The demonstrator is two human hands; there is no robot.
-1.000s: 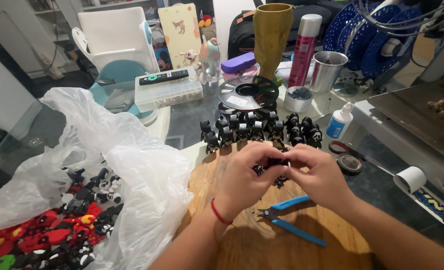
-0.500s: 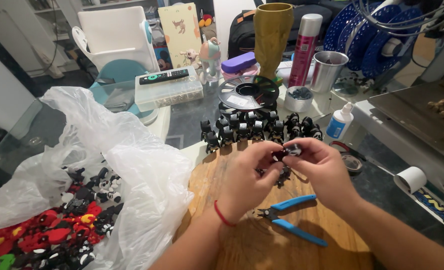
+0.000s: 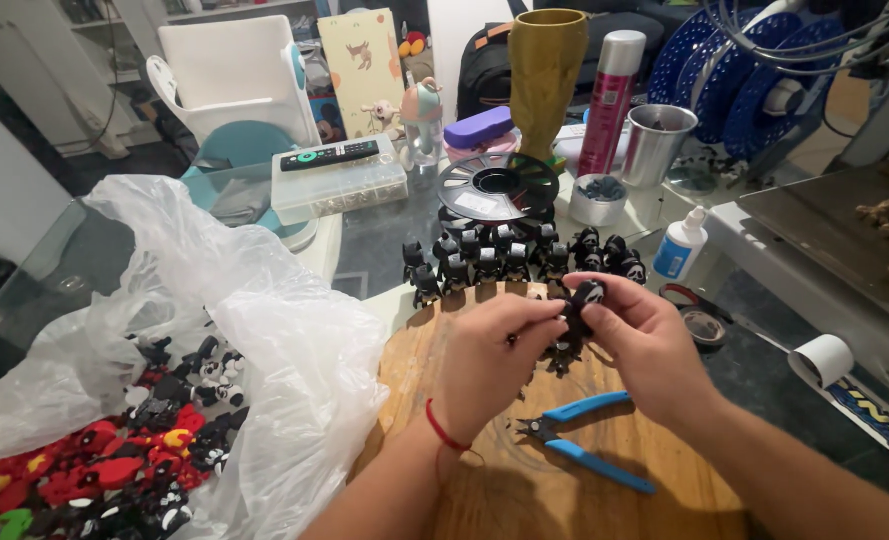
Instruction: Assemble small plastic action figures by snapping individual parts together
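Head view: small black figure [image 3: 583,305] pinched in the right hand [image 3: 645,345] above the round wooden board [image 3: 525,480], white-marked head tilted up and away, long axis leaning toward the row of black figures [image 3: 520,255] behind. Left hand [image 3: 490,360] closed in from the left, fingertips pressed onto the figure's lower end, about as near as the right. Blue-handled cutters [image 3: 585,435] flat on the board just below both hands; plastic bag [image 3: 215,330] of red and black pieces well off to the left.

- Both forearms rise from the lower edge of the view and converge toward the middle.
- The left hand [image 3: 490,350] is curled, knuckles up, with thumb and forefinger pinched together at their tips.
- The right hand [image 3: 645,345] faces it, its grip closed, fingers bent inward.
- The fingertips of both hands meet.
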